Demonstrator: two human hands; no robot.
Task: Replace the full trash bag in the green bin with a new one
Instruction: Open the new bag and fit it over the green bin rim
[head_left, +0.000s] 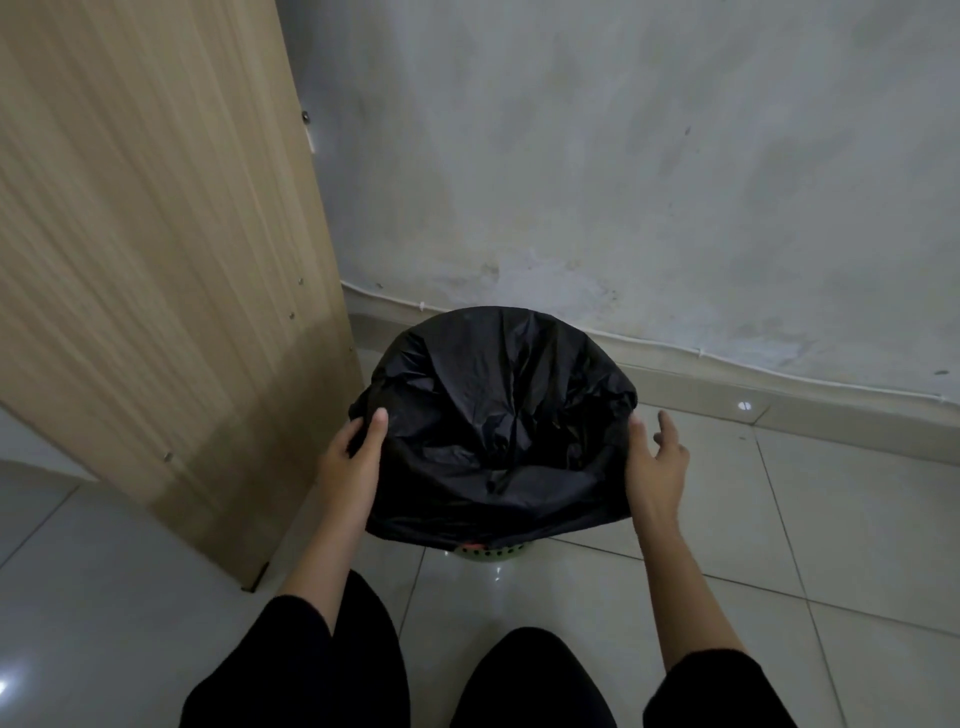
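Standing on the tiled floor (779, 545) by the wall (623, 182), the green bin (485, 552) is almost wholly draped by a black trash bag (493, 426). The left hand (353, 462) pinches the bag's left edge, while the right hand (657, 462) touches its right side, fingers (667, 423) spread and relaxed.

Dim, soft, glare on floor tiles (745, 406), perhaps wide-angle bowing

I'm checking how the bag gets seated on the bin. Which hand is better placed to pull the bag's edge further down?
Left, probably. The left hand already grips the bag at its side, thumb on the plastic. The right hand is open beside it, fingers spread, gripping nothing.
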